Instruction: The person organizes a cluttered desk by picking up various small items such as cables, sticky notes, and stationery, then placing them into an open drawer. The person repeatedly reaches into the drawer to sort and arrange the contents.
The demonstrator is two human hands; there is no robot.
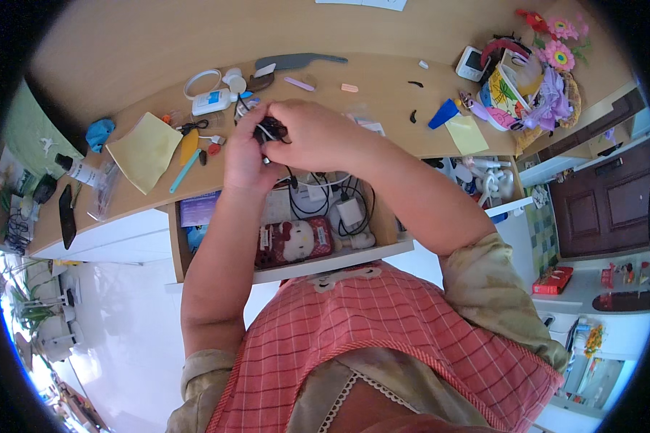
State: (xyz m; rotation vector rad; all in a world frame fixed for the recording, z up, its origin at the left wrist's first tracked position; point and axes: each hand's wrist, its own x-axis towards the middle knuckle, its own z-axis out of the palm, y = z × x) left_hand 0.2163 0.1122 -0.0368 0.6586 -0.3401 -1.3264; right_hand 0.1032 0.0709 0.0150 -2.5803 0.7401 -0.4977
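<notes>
Close together above the open drawer, my left hand and my right hand hold a bunched black cable with a lighter strand in it. My fingers hide part of the bundle. Inside the drawer below lie a red case with a white cat face, a white charger plug and loose black cords. A white glue bottle lies behind my left hand, near a coiled white cable.
A yellow cloth, a teal stick and a dark bottle cap end lie left. At right stand a colourful basket and a white device, near a blue clip. A second open drawer holds white items.
</notes>
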